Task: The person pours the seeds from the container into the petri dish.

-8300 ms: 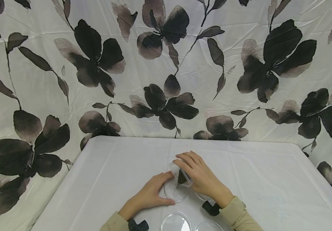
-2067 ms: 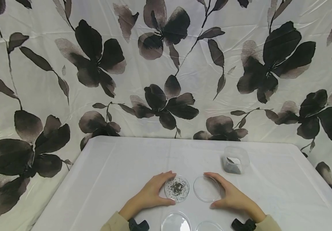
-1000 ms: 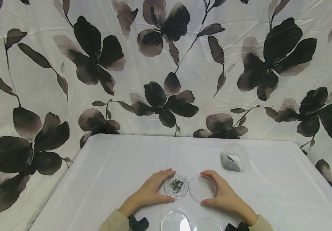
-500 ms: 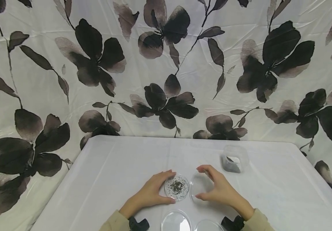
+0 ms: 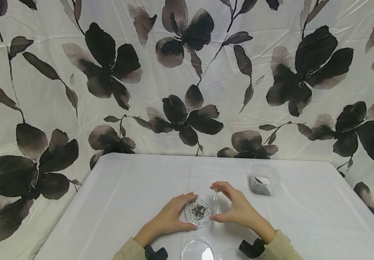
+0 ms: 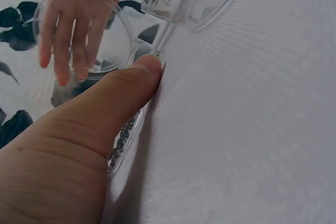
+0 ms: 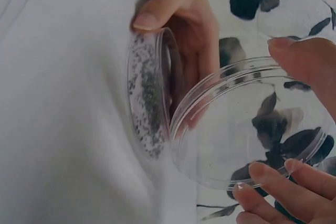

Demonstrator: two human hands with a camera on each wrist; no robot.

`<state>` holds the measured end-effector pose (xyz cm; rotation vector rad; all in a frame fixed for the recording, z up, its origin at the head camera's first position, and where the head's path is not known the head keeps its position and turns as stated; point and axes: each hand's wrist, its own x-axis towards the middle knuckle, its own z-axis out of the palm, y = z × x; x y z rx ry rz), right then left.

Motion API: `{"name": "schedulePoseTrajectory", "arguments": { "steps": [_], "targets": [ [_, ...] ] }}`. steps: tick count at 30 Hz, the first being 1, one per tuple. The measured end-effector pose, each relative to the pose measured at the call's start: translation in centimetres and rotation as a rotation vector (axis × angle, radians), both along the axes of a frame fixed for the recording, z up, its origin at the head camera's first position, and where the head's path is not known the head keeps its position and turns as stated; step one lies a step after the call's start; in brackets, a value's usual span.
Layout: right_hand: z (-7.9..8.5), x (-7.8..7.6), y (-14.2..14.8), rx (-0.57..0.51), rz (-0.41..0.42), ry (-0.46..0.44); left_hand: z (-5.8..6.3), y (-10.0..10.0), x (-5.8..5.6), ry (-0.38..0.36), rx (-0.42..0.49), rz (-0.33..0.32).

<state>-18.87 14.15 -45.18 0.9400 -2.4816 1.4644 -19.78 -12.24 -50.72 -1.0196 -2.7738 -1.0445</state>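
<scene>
A round clear petri dish [image 5: 199,212] scattered with dark, soil-like crumbs lies flat on the white table. My left hand [image 5: 170,216] grips it, thumb at the near side and fingers at the far side. Just to its right, my right hand [image 5: 237,209] holds a clear petri dish lid [image 5: 215,202] by the rim between thumb and fingers. The lid stands on edge, seen almost edge-on from the head, its lower rim close beside the dish. In the right wrist view the lid [image 7: 181,109] looks bare and see-through, and the crumbs [image 7: 149,100] gather thickest mid-dish.
A clear plastic tub [image 5: 260,187] with dark material inside stands at the back right. Two more clear round dish parts, one at the left [image 5: 193,250] and one at the right [image 5: 234,255], lie by the near edge of view. A flower-patterned cloth [image 5: 187,72] hangs behind the table.
The tub, earlier tipped over the dish by my right hand, now stands at the back right. My right hand has since brought the lid leftward and turned it up on edge. My left hand stays put.
</scene>
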Motion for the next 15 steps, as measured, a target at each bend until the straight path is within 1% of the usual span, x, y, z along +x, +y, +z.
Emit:
{"name": "schedulePoseTrajectory", "arguments": {
  "steps": [3,7,12,15],
  "targets": [
    [0.1,-0.2,-0.8,-0.011,0.028,-0.012,0.0,-0.1,0.0,0.010,0.001,-0.002],
    [0.4,-0.4,-1.7,0.026,0.037,-0.019,-0.1,-0.2,-0.1,0.006,0.007,-0.010],
    [0.8,-0.4,-1.9,0.075,0.018,0.020,-0.1,-0.1,-0.1,0.006,0.003,-0.017],
    [1.1,-0.4,-1.8,0.109,-0.002,0.024,0.0,-0.2,-0.1,0.011,0.001,-0.017]
  ]
}}
